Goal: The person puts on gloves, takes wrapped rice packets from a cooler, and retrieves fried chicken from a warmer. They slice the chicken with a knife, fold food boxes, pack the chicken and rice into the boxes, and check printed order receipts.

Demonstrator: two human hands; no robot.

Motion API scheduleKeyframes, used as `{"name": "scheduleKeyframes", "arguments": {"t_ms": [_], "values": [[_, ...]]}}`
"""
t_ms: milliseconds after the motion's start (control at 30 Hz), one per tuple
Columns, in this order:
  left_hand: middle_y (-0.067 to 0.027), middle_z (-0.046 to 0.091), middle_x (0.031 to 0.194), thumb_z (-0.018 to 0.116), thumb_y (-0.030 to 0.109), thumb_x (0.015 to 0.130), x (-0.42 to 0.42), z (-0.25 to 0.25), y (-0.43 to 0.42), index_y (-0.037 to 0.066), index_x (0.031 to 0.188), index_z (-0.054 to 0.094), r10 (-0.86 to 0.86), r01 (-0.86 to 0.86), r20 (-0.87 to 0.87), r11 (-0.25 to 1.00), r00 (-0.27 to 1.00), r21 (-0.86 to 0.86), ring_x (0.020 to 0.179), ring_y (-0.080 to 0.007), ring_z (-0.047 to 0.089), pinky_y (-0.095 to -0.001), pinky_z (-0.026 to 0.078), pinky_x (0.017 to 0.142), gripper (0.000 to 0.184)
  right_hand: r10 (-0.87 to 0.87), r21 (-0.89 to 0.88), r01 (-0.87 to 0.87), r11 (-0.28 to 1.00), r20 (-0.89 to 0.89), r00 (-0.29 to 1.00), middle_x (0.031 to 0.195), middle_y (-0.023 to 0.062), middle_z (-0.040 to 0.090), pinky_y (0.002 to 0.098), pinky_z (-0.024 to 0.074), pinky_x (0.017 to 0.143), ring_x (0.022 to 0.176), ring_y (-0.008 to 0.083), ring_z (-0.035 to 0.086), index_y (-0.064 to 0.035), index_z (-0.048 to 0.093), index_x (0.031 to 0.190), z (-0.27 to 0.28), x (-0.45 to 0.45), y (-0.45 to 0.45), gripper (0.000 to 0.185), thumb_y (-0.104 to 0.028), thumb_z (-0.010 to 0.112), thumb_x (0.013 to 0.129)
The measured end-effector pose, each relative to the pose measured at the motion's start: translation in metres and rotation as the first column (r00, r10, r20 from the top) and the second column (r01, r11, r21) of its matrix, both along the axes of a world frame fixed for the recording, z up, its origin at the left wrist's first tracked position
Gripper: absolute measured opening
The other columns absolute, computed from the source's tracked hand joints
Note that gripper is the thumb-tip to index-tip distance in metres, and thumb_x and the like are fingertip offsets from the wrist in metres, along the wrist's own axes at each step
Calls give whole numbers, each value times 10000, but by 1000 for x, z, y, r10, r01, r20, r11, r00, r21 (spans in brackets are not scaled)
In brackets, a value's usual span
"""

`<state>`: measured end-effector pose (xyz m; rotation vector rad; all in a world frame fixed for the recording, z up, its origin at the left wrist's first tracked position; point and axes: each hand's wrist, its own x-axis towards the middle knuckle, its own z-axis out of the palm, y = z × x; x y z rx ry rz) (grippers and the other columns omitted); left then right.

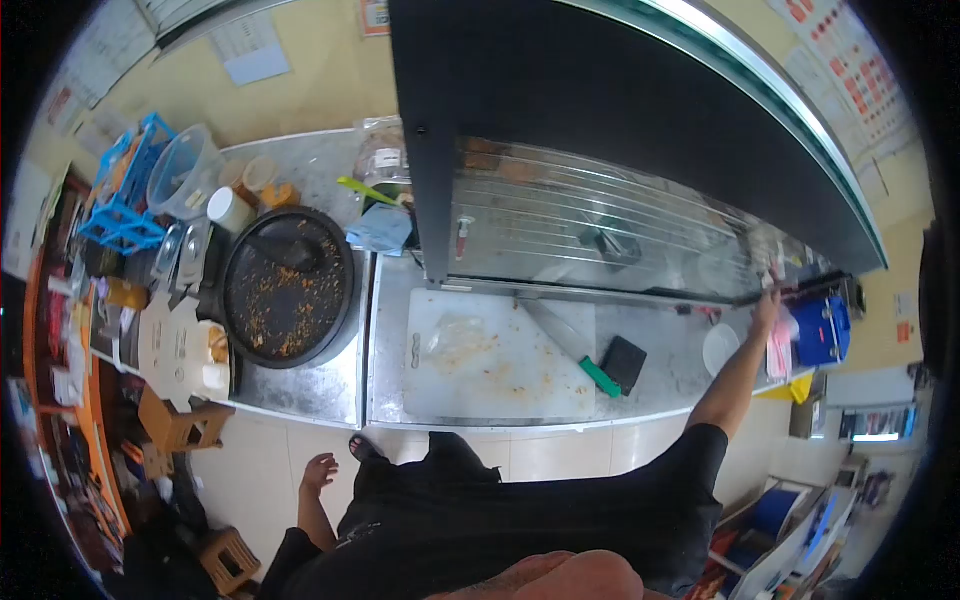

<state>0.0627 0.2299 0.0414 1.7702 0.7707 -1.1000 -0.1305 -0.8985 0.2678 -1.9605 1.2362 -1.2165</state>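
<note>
My left hand (320, 471) hangs low beside my body over the floor, its fingers loosely curled and apart, holding nothing. My right arm stretches far to the right, and my right hand (767, 308) is at the right end of the glass display cabinet (600, 230). A pink and white plastic bag (781, 340) is just beside that hand. Its fingers are too small and partly hidden, so I cannot make out a grip. Below the forearm stands a white bowl (719, 349). On the steel counter lies a white cutting board (480, 370) with food scraps, and a green-handled knife (600, 377) rests across it.
A dark block-like object (624, 364) lies next to the knife handle. To the left sits a large round black pan (288, 285) with brown crumbs. Blue baskets (130, 190) and a clear tub (186, 172) stand behind it. A blue box (824, 332) is at the far right.
</note>
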Motion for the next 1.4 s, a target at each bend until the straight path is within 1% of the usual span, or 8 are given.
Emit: {"name": "scheduleKeyframes", "arguments": {"t_ms": [100, 200, 567, 733, 767, 967, 1233, 1400], "values": [[-92, 704, 879, 665, 183, 879, -10, -41, 29, 67, 1229, 598, -130, 139, 290, 990, 948, -10, 657, -182, 663, -338, 530, 546, 375, -196, 317, 249, 915, -187, 962, 1387, 153, 516, 408, 530, 829, 1185, 274, 547, -184, 422, 1475, 25, -6, 7, 633, -288, 563, 866], [-102, 701, 748, 662, 129, 887, -9, -49, 28, 8, 1125, 661, -164, 135, 316, 985, 935, 111, 567, -203, 668, -332, 534, 462, 267, -147, -53, 143, 988, -579, 802, 1228, 195, 602, 403, 546, 819, 1037, 285, 631, -4, 478, 1389, 49, -8, 16, 527, -270, 479, 934], [-79, 652, 1200, 619, 301, 860, -80, -35, 36, 147, 1244, 626, -169, 170, -100, 985, 981, 9, 1155, -276, 571, -525, 531, 866, 414, 338, -158, -321, 934, 101, 936, 1034, 141, 643, 343, 539, 729, 893, 227, 643, 6, 569, 1239, -45, 87, 353, 395, -245, 435, 965], [-92, 635, 1205, 617, 411, 873, -91, -61, 98, 135, 1215, 640, 2, -3, -12, 997, 1000, -74, 1134, -286, 553, -503, 520, 843, 440, 704, 591, -798, 117, 517, 486, 944, 104, 654, 290, 517, 680, 840, 181, 644, 0, 607, 1192, -180, 123, 645, 322, -172, 478, 952], [-89, 652, 1154, 605, 403, 895, -81, -76, 114, 113, 1205, 640, 119, -108, 90, 988, 989, -114, 1052, -255, 589, -455, 529, 815, 426, 904, 643, -707, 295, 52, 425, 953, 96, 653, 286, 516, 694, 842, 177, 642, -8, 610, 1199, -185, 133, 721, 290, -109, 536, 937], [-71, 690, 1042, 535, 315, 1006, 36, -4, 198, 61, 1208, 620, 594, -441, 421, 799, 685, -409, 834, -127, 648, -272, 532, 733, 335, 989, 427, -898, -106, 135, -53, 873, 85, 683, 294, 508, 750, 828, 163, 645, 16, 657, 1076, -90, 212, 1011, 176, -61, 578, 938], [-70, 661, 1130, 534, 223, 996, 130, 61, 226, 72, 1297, 547, 719, -344, 335, 620, 609, -705, 974, -161, 654, -304, 534, 852, 337, 910, -192, -981, -41, -412, 42, 944, 96, 611, 442, 430, 812, 894, 303, 594, -76, 660, 1054, -94, 352, 1145, 244, -170, 710, 835], [-92, 635, 1054, 538, 3, 883, 168, 47, 188, 63, 1312, 472, 826, -359, 230, 451, 515, -817, 935, -158, 636, -282, 531, 761, 437, 845, -99, -994, -46, -535, 14, 955, 86, 624, 420, 423, 810, 886, 281, 607, -85, 646, 1088, -88, 400, 1190, 295, -193, 729, 826]]}}
